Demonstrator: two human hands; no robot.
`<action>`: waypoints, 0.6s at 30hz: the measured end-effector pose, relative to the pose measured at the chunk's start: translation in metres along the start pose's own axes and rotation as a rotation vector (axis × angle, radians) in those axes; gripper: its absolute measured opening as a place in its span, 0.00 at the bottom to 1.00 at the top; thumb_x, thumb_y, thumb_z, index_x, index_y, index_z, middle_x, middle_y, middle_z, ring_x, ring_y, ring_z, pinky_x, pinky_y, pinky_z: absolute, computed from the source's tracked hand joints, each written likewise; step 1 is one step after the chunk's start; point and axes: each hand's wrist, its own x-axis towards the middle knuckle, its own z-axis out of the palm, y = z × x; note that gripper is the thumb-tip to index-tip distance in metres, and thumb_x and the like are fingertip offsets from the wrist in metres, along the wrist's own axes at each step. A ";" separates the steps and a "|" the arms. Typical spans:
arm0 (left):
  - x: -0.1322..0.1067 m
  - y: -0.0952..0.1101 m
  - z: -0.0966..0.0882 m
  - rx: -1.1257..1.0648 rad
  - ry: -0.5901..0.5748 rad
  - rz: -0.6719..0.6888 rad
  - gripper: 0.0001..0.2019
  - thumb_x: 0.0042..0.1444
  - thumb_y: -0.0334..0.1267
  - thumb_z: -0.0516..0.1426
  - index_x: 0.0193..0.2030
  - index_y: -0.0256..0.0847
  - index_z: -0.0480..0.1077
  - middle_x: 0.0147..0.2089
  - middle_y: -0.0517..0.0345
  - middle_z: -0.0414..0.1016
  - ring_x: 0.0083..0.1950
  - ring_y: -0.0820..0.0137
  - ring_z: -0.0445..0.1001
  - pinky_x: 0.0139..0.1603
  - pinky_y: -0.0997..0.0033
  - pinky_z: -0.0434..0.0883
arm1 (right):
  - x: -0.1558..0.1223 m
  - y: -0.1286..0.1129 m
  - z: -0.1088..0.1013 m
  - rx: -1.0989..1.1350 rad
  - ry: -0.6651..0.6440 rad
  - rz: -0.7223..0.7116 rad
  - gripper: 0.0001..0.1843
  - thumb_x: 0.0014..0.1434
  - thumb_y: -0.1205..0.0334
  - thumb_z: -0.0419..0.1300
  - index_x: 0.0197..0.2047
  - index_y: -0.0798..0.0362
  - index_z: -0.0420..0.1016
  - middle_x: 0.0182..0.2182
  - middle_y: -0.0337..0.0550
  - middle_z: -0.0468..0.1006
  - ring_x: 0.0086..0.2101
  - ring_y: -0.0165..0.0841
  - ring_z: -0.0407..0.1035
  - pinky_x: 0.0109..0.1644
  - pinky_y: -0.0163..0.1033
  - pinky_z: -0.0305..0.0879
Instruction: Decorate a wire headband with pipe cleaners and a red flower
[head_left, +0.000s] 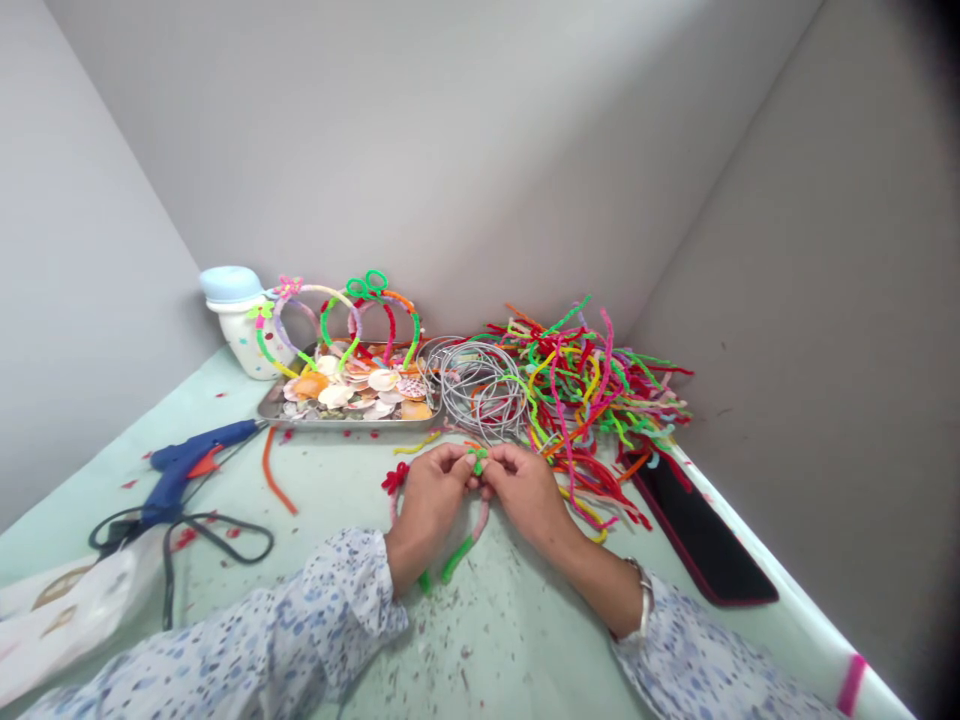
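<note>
Near the middle of the table my left hand (435, 497) and my right hand (527, 495) meet, thumbs and fingertips pinched together on a small green pipe cleaner piece (478, 459). Below them hangs a headband (460, 556) wrapped in pink and green pipe cleaner, its two ends pointing toward me; my left hand hides much of it. A red pipe cleaner flower (395, 478) shows just left of my left hand, by the headband's pink side. How the green piece is joined to the headband is hidden by my fingers.
Behind my hands stand a metal tray (352, 425) of shells with finished headbands (319, 290), wire hoops (480, 385) and a pipe cleaner heap (592, 390). A blue glue gun (176, 470) with its cord lies left, a white jar (247, 335) behind it. A dark flat board (701, 535) lies right.
</note>
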 end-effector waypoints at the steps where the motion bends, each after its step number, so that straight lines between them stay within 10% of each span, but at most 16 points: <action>1: 0.000 0.000 0.000 -0.005 -0.004 0.002 0.05 0.48 0.36 0.59 0.27 0.36 0.72 0.23 0.59 0.72 0.25 0.74 0.67 0.29 0.75 0.63 | 0.000 -0.001 -0.001 0.008 -0.009 0.000 0.07 0.54 0.61 0.55 0.30 0.53 0.73 0.21 0.38 0.74 0.22 0.31 0.68 0.24 0.35 0.64; 18: 0.000 0.003 -0.002 0.050 -0.149 -0.035 0.07 0.50 0.36 0.59 0.26 0.36 0.72 0.23 0.60 0.70 0.24 0.75 0.64 0.28 0.75 0.60 | 0.008 -0.011 -0.016 -0.168 0.026 -0.115 0.10 0.56 0.58 0.55 0.29 0.53 0.74 0.23 0.36 0.72 0.25 0.30 0.65 0.30 0.34 0.60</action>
